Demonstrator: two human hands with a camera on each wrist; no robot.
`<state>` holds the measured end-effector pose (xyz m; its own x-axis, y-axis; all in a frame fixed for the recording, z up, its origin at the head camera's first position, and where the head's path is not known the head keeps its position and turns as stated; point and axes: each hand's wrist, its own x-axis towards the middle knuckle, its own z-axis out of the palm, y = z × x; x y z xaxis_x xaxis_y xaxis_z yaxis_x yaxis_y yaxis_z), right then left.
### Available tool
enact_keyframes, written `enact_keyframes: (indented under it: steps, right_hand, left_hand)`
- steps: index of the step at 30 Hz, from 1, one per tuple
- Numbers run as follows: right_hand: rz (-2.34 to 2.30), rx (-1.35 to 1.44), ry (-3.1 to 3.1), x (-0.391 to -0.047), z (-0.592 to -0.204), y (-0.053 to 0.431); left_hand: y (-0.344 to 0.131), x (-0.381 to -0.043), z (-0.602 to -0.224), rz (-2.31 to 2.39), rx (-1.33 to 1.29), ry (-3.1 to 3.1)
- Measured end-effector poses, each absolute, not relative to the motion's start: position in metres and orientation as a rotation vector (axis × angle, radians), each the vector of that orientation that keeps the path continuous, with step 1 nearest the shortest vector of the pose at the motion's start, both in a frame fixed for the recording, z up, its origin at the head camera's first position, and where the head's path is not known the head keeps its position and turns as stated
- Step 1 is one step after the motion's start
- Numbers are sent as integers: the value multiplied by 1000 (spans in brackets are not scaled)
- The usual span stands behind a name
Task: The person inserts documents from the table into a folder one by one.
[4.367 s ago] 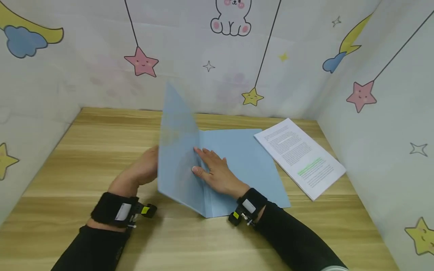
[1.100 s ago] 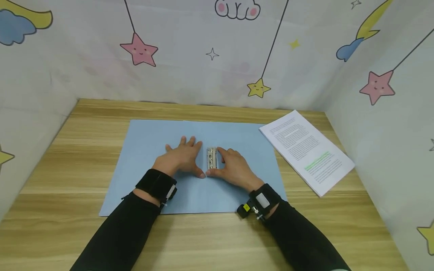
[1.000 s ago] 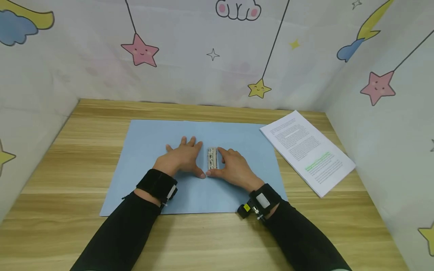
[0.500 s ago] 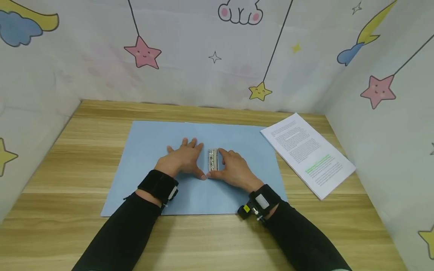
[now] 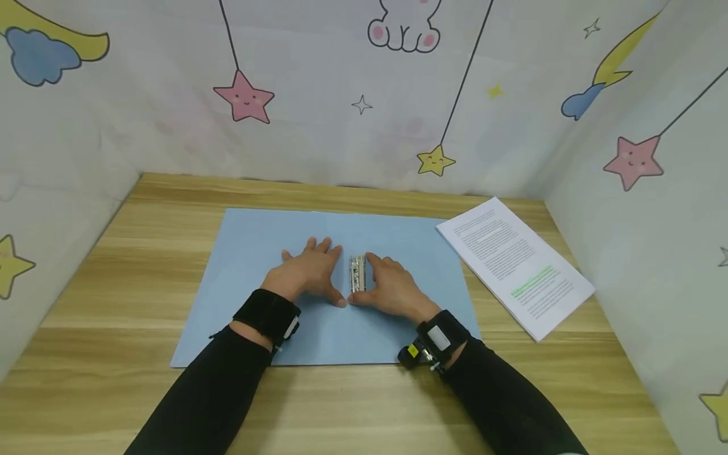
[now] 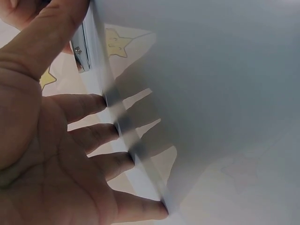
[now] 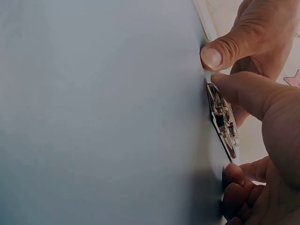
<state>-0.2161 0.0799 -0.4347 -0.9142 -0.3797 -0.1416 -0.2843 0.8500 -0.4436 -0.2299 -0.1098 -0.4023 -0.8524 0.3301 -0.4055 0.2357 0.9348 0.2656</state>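
Note:
A light blue file folder (image 5: pixel 409 240) lies spread flat on the table, with a silver metal clip (image 5: pixel 357 274) fixed near its middle fold. My left hand (image 5: pixel 304 270) rests just left of the clip, fingers spread and fingertips against the folder. On the other side, my right hand (image 5: pixel 395 289) spans the clip with bent fingers. Its thumb is at the near end and its index finger at the far end. The right wrist view shows the clip's metal workings (image 7: pixel 224 119) between those fingertips, with the left thumb (image 7: pixel 213 56) close by.
A stack of printed paper (image 5: pixel 512 253), one passage marked in green, lies at an angle beyond the folder's right edge. The wooden table (image 5: pixel 114 303) is bordered by white walls (image 5: pixel 318 145) printed with stars and clouds.
Earlier my left hand held the folder's left cover upright, with my right hand inside. The cover now lies flat and the clip shows. Over the last second both hands stay put.

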Motion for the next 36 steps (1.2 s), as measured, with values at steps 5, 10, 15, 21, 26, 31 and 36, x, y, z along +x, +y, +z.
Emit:
enact_keyframes:
  steps: [5, 10, 15, 21, 26, 31, 36]
  right_hand:
    - [-728, -486, 2748, -219, -433, 80]
    - [-811, -401, 2697, -219, -431, 81]
    - [-828, -358, 2703, -218, -431, 82]
    - [-948, -288, 2652, -218, -429, 87]
    - [-1029, -368, 2637, -214, -424, 105]
    - [-801, -405, 2791, -207, -421, 125]
    - [-609, -326, 2819, -201, -426, 137]
  left_hand:
    - [-112, -229, -402, 297, 394, 2645]
    - [-109, -230, -404, 312, 394, 2677]
    - [-106, -232, -405, 306, 383, 2693]
    - [-105, -238, -404, 271, 374, 2698]
    - [-104, -241, -402, 285, 351, 2691]
    - [-103, -241, -400, 310, 322, 2695]
    - [-101, -243, -400, 377, 223, 2736]
